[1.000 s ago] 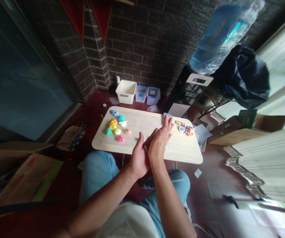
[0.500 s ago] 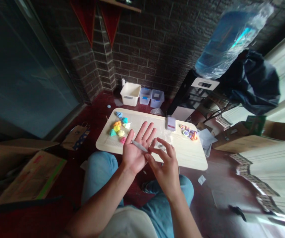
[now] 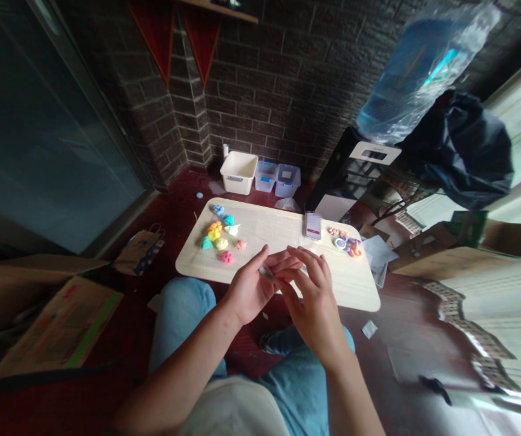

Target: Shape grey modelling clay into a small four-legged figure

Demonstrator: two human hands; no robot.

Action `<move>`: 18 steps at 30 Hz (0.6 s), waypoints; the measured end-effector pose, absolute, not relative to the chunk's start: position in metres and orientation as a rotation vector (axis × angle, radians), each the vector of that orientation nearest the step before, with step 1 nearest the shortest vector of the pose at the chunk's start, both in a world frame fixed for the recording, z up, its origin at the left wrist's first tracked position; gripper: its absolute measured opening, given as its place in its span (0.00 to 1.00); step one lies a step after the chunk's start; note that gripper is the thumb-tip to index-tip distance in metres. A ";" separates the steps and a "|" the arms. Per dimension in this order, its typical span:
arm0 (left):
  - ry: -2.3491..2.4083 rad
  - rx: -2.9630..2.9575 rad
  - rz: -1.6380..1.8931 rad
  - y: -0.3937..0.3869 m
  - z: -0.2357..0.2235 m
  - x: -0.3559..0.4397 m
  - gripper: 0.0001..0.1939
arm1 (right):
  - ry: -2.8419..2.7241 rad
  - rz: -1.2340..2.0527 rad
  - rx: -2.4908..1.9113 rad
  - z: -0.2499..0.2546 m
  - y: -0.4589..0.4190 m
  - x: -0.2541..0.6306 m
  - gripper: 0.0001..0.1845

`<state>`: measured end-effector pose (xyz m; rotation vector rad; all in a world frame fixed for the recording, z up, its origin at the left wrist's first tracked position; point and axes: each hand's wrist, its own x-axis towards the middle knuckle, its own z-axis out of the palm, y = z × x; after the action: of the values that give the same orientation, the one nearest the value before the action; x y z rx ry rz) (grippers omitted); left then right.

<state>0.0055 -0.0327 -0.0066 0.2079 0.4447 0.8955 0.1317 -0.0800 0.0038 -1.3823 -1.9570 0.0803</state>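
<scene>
My left hand (image 3: 252, 284) and my right hand (image 3: 312, 297) meet over the near edge of a low wooden table (image 3: 355, 290). Between their fingertips they pinch a thin grey clay strip (image 3: 267, 272). Both hands have curled fingers. On the table's left lie several coloured clay lumps (image 3: 220, 233): blue, orange, yellow, green and pink. A small cluster of clay pieces (image 3: 345, 241) sits at the table's right, and a phone (image 3: 313, 225) lies at the far edge. A clear mat (image 3: 269, 233) covers the table's middle.
Three plastic boxes (image 3: 240, 172) stand on the floor by the brick wall. A paper bag (image 3: 142, 248) and flat cardboard (image 3: 55, 327) lie to the left. A water dispenser with a blue bottle (image 3: 417, 60) stands at the right, beside a dark bag and cardboard boxes.
A second ago the palms were pressed together, rolling. Then my left palm opened flat with the grey strip on it. Now both hands' fingers have closed on the strip.
</scene>
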 end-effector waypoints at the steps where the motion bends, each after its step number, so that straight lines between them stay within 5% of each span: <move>1: 0.451 0.203 0.872 -0.034 -0.006 0.006 0.21 | -1.985 0.091 -1.365 0.005 -0.079 0.133 0.04; 12: 0.294 0.082 0.722 -0.042 0.000 0.008 0.28 | -1.966 0.204 -1.382 0.004 -0.077 0.132 0.10; 18: 0.291 0.065 0.694 -0.041 0.000 0.008 0.22 | -1.926 0.188 -1.428 -0.001 -0.079 0.133 0.10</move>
<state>0.0081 -0.0409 0.0002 0.0648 0.2913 0.6939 0.1335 -0.0785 -0.0008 -1.4277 -1.9256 0.1879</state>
